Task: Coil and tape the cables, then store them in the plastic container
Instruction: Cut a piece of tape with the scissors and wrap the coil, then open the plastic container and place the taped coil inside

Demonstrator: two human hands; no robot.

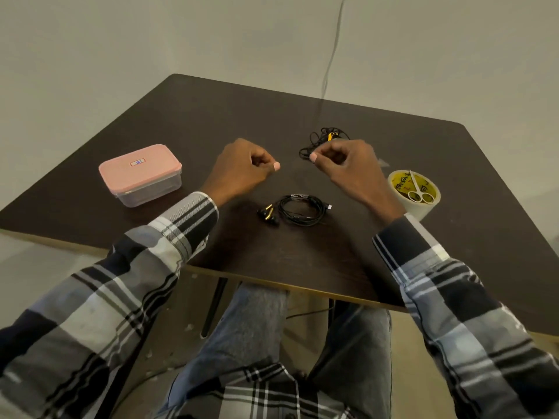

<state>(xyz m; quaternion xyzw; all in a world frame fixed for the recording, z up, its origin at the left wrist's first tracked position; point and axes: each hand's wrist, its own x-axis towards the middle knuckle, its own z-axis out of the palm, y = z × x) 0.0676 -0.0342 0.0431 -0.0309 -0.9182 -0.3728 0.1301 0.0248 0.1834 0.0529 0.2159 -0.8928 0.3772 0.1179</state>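
A coiled black earphone cable (pixel 299 210) lies on the dark table (pixel 211 122) in front of me, its black-and-gold earbuds (pixel 267 215) at its left. Behind it lies a tangled black cable (pixel 325 137) with a yellow part. My left hand (pixel 242 167) hovers above the table with fingers curled and thumb against the forefinger, and nothing shows in it. My right hand (pixel 348 167) is curled the same way, its thumb tip at the edge of the tangled cable; whether it pinches the cable is unclear. The plastic container (pixel 140 173), with its pink lid on, stands at the left.
A roll of tape (pixel 403 195) stands at the right with small white-handled scissors (pixel 419 193) lying across its top. A thin grey cord (pixel 331 55) hangs down the wall behind the table. The table's front edge runs just above my knees.
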